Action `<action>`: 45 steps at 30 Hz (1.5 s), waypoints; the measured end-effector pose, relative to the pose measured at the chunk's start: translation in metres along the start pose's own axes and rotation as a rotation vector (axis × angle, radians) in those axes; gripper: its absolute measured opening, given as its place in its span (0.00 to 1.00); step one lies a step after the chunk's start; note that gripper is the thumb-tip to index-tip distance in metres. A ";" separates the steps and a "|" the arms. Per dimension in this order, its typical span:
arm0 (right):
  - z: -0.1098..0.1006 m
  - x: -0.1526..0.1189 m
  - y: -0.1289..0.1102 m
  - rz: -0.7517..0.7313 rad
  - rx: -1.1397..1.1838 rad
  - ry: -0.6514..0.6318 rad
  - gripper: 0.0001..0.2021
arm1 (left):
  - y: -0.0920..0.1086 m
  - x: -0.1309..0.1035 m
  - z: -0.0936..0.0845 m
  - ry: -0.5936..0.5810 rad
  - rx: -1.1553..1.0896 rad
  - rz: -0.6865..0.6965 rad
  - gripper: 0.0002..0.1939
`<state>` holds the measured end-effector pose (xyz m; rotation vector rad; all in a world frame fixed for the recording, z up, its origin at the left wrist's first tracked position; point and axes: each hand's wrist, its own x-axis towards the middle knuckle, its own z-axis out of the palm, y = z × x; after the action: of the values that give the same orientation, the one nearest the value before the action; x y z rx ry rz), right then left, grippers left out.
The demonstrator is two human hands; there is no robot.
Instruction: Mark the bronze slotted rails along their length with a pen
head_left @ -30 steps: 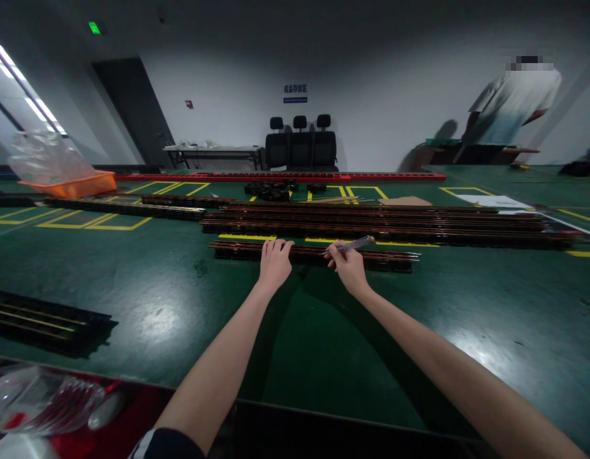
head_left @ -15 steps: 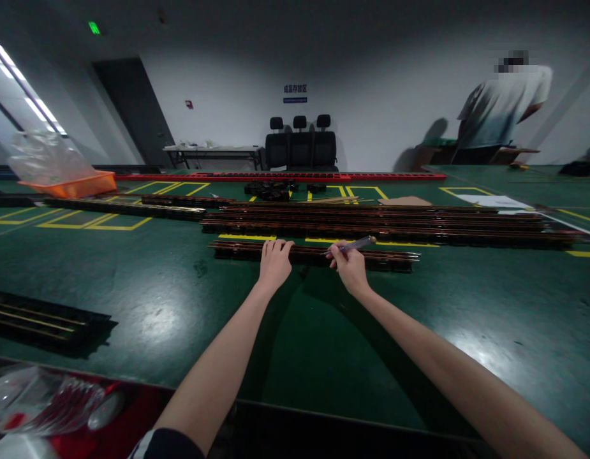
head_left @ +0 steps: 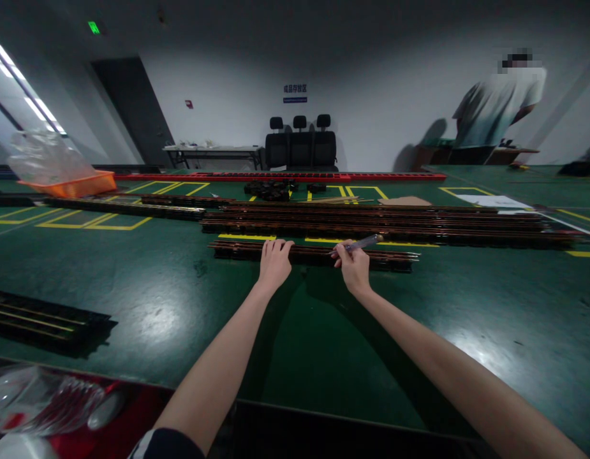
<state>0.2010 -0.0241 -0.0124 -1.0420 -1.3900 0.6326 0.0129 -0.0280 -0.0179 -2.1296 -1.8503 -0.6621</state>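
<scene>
A short dark rail strip (head_left: 314, 256) with copper-coloured metal bars along it lies crosswise on the green table. My left hand (head_left: 275, 260) lies over its left half, fingers curled over the strip and holding it. My right hand (head_left: 353, 266) is closed around a slim, screwdriver-like tool (head_left: 364, 243) with a clear handle. The tool slants, its handle end up to the right and its thin tip down at the strip. Whether the tip touches the strip I cannot tell.
Longer strips (head_left: 381, 223) lie bundled just behind. Another strip (head_left: 46, 322) lies at the left. An orange basket (head_left: 79, 185) with clear plastic bags stands at the back left, black parts (head_left: 268, 189) in the middle. A person (head_left: 500, 105) stands at the far right.
My right hand and the tool have shifted slightly to the right along the strip. My left hand has stayed in place. The person at the back has leaned slightly.
</scene>
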 end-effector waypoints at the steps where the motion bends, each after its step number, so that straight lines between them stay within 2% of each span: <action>1: 0.000 0.000 0.000 0.000 0.005 0.001 0.20 | 0.000 0.000 0.000 -0.002 0.000 -0.001 0.25; 18: -0.002 -0.001 -0.004 -0.012 0.048 -0.136 0.17 | -0.002 0.000 -0.002 -0.009 -0.066 -0.035 0.24; 29: -0.001 0.001 -0.002 -0.034 0.007 -0.131 0.17 | 0.001 0.002 -0.007 -0.099 -0.109 0.009 0.22; 37: -0.001 0.001 -0.003 -0.028 0.002 -0.138 0.16 | 0.002 0.001 -0.006 -0.080 -0.072 0.022 0.23; 45: -0.002 0.001 -0.004 -0.023 0.003 -0.151 0.20 | 0.003 0.001 -0.008 -0.081 -0.062 0.012 0.22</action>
<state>0.2018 -0.0256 -0.0086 -0.9909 -1.5293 0.7085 0.0150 -0.0308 -0.0103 -2.2364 -1.8799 -0.6472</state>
